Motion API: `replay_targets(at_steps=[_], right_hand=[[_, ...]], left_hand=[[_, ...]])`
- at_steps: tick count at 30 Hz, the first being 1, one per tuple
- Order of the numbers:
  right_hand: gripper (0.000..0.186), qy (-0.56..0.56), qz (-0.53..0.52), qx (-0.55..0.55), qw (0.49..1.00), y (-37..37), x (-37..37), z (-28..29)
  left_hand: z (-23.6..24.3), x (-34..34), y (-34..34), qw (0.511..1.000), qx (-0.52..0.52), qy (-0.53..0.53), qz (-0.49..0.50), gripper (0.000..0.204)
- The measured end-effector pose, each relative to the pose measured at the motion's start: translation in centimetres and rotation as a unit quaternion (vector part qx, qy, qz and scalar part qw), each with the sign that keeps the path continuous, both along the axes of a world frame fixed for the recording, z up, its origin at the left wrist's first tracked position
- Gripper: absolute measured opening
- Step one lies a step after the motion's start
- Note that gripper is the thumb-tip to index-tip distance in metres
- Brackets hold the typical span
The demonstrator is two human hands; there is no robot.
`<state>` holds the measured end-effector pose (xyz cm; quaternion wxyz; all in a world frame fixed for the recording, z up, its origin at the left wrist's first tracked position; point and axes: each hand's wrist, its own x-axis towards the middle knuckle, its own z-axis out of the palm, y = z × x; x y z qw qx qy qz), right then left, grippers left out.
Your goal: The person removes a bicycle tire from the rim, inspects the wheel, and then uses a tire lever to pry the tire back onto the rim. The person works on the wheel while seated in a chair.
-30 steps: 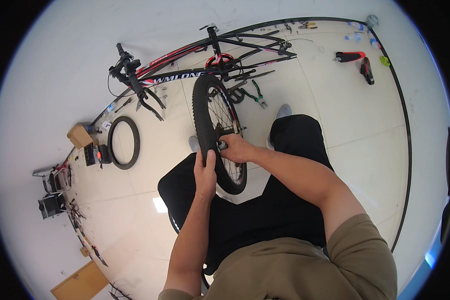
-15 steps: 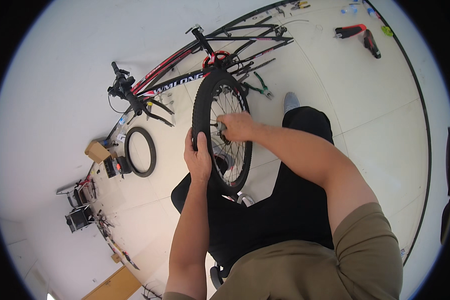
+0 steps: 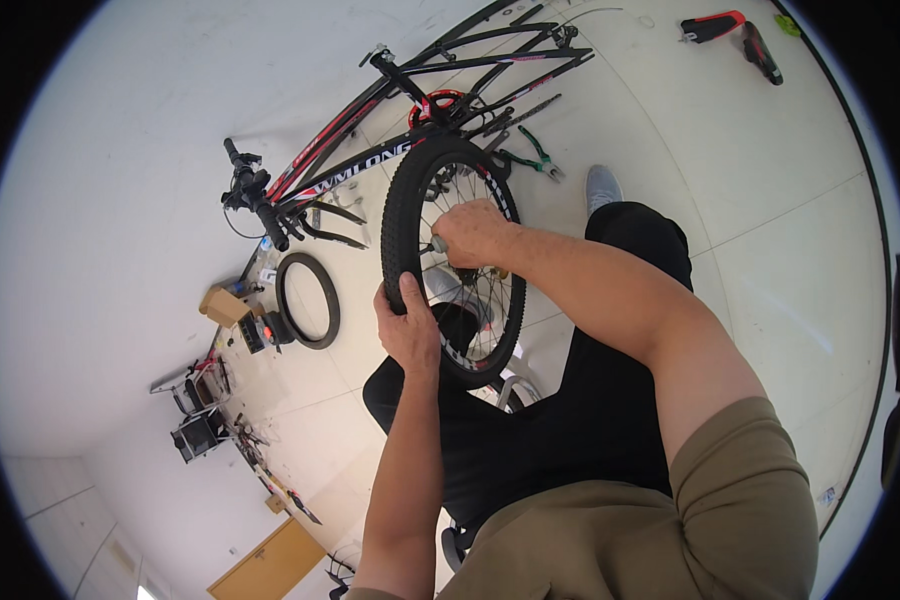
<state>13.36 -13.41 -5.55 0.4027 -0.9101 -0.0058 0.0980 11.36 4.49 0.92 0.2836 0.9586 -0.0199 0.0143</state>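
Note:
A bicycle wheel (image 3: 402, 200) with a black knobby tyre and dark spokes stands upright between my knees. My left hand (image 3: 408, 325) grips the tyre on its near left side, thumb over the tread. My right hand (image 3: 475, 235) is closed at the middle of the wheel, by the hub. A small grey round end (image 3: 437, 243) shows at its fingertips; most of what it holds is hidden behind the fingers. Dark sprockets (image 3: 467, 280) show partly below this hand.
A black and red bicycle frame (image 3: 370, 165) lies beyond the wheel, with handlebars (image 3: 245, 190) at its left. Green-handled pliers (image 3: 535, 158) lie right of it. A loose tyre (image 3: 286, 300) and cardboard box (image 3: 225, 305) are at left; a saddle (image 3: 761, 52) lies far right.
The view has shifted, so the floor objects sit differently in it. My right hand has turned a little at the hub, and the wheel leans slightly more. The left hand keeps its grip.

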Motion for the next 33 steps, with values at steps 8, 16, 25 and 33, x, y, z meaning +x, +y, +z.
replay_targets(at_steps=[8,16,25,33], right_hand=[[0.017,-0.056,-0.046,-0.016,0.997,0.8,-0.1,-1.7],[0.021,-0.024,-0.015,-0.062,0.998,0.0,0.7,-0.6],[0.021,0.0,0.035,-0.05,0.998,-0.5,1.3,0.5],[0.018,-0.017,0.069,-0.086,0.994,0.1,1.3,1.6]], left_hand=[[0.2,1.8,-0.5,0.998,0.057,0.003,-0.016,0.064],[0.8,3.0,-0.3,0.997,-0.021,0.069,-0.032,0.057],[0.1,3.9,1.4,0.993,-0.036,0.11,-0.033,0.057],[-0.5,4.6,1.8,0.99,-0.068,0.11,-0.047,0.055]])
